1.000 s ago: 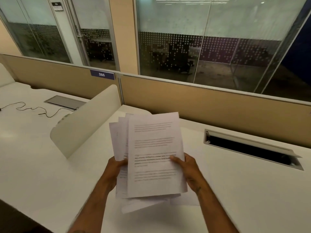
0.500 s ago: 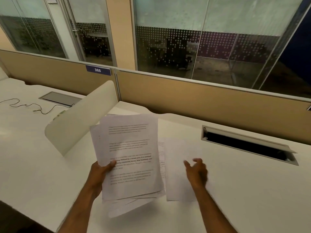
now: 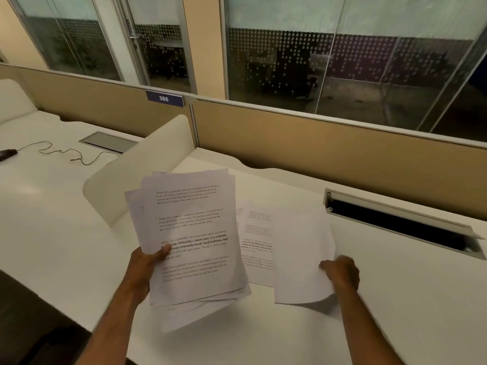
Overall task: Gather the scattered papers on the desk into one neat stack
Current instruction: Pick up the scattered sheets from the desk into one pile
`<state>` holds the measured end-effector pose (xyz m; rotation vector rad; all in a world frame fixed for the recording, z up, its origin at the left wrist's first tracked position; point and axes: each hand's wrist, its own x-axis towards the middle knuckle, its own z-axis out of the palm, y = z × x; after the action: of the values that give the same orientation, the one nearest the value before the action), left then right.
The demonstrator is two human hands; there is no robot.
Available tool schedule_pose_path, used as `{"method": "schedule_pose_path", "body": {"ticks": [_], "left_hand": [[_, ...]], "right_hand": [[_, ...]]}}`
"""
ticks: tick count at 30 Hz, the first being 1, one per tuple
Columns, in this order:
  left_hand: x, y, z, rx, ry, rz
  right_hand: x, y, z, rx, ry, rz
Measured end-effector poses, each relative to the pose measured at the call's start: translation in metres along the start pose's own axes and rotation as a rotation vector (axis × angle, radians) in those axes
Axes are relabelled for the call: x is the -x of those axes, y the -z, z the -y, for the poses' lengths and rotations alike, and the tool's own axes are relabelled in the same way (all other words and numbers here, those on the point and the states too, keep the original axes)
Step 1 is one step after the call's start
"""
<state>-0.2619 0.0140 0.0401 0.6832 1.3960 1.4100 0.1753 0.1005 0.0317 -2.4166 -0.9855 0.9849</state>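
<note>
My left hand (image 3: 146, 268) grips an uneven sheaf of printed papers (image 3: 195, 233) by its left edge and holds it tilted above the white desk (image 3: 395, 299). Its sheets are fanned out and not squared. My right hand (image 3: 341, 271) is closed on the right edge of a single blank-faced sheet (image 3: 300, 254), whose lower corner curls up off the desk. Between the two lies one more printed sheet (image 3: 257, 246) flat on the desk, partly covered by the sheaf and by the lifted sheet.
An open cable slot (image 3: 400, 225) with a raised lid runs along the desk at the right. A curved white divider (image 3: 131, 167) stands to the left. A beige partition (image 3: 329, 151) closes the back. A black cable (image 3: 63, 152) lies on the neighbouring desk.
My right hand let go of the sheaf, moved right and closed on a loose sheet on the desk. My left hand now holds the sheaf alone, shifted left.
</note>
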Motion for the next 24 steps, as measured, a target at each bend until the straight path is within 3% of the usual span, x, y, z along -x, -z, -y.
{"method": "schedule_pose_path", "body": {"ticks": [6, 9, 14, 16, 20, 22, 24], "left_hand": [[-0.008, -0.009, -0.004, -0.005, 0.01, 0.034], [-0.013, -0.012, -0.005, -0.01, 0.016, 0.051], [-0.019, -0.015, -0.003, -0.026, 0.03, 0.076], [-0.021, -0.014, -0.001, -0.033, 0.039, 0.078], [-0.024, -0.008, 0.002, -0.043, 0.051, 0.077], [-0.025, -0.004, 0.003, -0.045, 0.054, 0.079], [-0.027, 0.0, 0.004, -0.044, 0.055, 0.08]], "right_hand": [[0.044, 0.028, 0.045, 0.2, 0.594, -0.508], [0.061, 0.004, 0.045, 0.422, 0.785, -0.522], [0.081, -0.066, 0.019, 0.659, 0.8, -0.33], [0.079, -0.086, 0.004, 0.668, 0.739, -0.229], [0.064, -0.115, -0.014, 0.531, 0.497, 0.129], [0.056, -0.106, -0.012, 0.365, 0.395, 0.127], [0.041, -0.088, -0.011, 0.207, 0.321, 0.004]]}}
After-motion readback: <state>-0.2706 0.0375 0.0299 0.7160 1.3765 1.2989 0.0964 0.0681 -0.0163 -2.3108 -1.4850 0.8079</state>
